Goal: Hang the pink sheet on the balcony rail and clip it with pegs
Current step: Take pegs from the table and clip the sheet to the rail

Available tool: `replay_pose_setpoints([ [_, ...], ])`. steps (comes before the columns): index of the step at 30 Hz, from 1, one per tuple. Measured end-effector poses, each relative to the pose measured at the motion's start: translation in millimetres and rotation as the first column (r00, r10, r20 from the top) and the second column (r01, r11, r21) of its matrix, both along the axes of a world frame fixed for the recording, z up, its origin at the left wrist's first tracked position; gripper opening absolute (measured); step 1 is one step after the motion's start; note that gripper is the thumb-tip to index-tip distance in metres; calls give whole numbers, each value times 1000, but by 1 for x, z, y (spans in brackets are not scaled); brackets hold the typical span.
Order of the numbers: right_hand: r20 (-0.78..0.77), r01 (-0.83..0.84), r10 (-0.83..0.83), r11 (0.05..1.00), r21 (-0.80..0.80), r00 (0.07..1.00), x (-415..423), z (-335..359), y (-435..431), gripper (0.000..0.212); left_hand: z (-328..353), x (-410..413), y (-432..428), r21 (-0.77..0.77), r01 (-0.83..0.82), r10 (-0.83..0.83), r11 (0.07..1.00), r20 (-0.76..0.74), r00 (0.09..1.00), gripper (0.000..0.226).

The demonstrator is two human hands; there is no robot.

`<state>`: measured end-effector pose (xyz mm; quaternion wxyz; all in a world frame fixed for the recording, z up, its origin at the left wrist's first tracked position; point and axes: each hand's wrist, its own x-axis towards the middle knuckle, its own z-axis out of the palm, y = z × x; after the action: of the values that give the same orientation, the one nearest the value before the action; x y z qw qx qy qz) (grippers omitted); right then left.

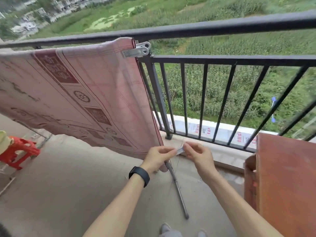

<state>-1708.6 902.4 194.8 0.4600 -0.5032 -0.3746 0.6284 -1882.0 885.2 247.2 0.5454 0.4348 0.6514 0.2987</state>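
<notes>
Fingers of the left hand [159,153] and the right hand [196,152] meet over the balcony floor [68,185], each grip pinching one end of a small pale object [179,151] held between them; it is blurred, so whether it is a peg cannot be told. A black wristband [139,175] sits on the left wrist. Just behind the left hand hangs the lower right corner of the pink sheet [77,93], which is draped over the balcony rail [205,29] and falls on the inner side, covering the left part of the railing. At the sheet's upper right edge a grey peg [136,50] clamps the cloth, lying roughly level with its handles pointing right. A dark pole [177,185] lies on the floor below the hands, running from under the sheet's corner toward the viewer. A red stool [18,153] stands by the floor's left edge, and a reddish-brown wooden board [287,177] stands at the right edge near the railing. Green fields lie beyond the bars.
</notes>
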Motion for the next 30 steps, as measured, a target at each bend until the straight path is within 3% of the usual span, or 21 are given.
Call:
replay_pose_setpoints([
  [5,-59,-99,94,991,-88,994,1,-6,-11,39,-6,11,-7,40,-64,64,997,7,998,29],
  [10,-41,-104,100,987,-119,994,3,-20,-18,19,-27,23,-9,-83,-100,101,991,10,995,30],
  [13,2,-20,21,988,-154,1000,0,-30,-9,14,-31,23,9,-147,76,-89,986,-84,992,29],
  [14,43,25,-17,981,-191,999,0,-32,-1,16,-27,20,23,-123,207,-231,971,-229,946,28],
  [15,80,66,-48,970,-234,996,1,-35,6,17,-23,18,38,-88,391,-382,916,-487,786,28],
  [16,107,90,-63,957,-276,992,3,-39,13,18,-17,17,54,-81,605,-435,792,-770,467,29],
  [17,124,106,-70,944,-312,990,3,-42,18,19,-11,19,71,-135,774,-365,619,-922,131,31],
  [18,139,121,-77,932,-341,987,3,-45,22,21,-5,23,87,-232,858,-274,459,-955,-112,36],
  [19,154,135,-83,921,-364,985,5,-48,24,23,1,31,101,-360,862,-220,358,-929,-296,46],
  [21,211,155,-79,915,-373,974,1,-60,24,30,0,41,127,-613,734,-147,294,-787,-599,59],
  [23,296,165,-58,922,-351,954,1,-77,21,38,-11,51,147,-763,562,-98,320,-616,-782,51],
  [24,314,168,-53,921,-351,948,2,-84,20,39,-17,56,157,-795,499,-112,345,-563,-819,43],
  [27,300,185,-74,915,-359,951,7,-109,10,47,-43,69,179,-820,439,-284,367,-549,-786,33],
  [30,296,206,-97,909,-362,950,13,-134,3,39,-68,75,188,-834,471,-284,288,-544,-789,28],
])
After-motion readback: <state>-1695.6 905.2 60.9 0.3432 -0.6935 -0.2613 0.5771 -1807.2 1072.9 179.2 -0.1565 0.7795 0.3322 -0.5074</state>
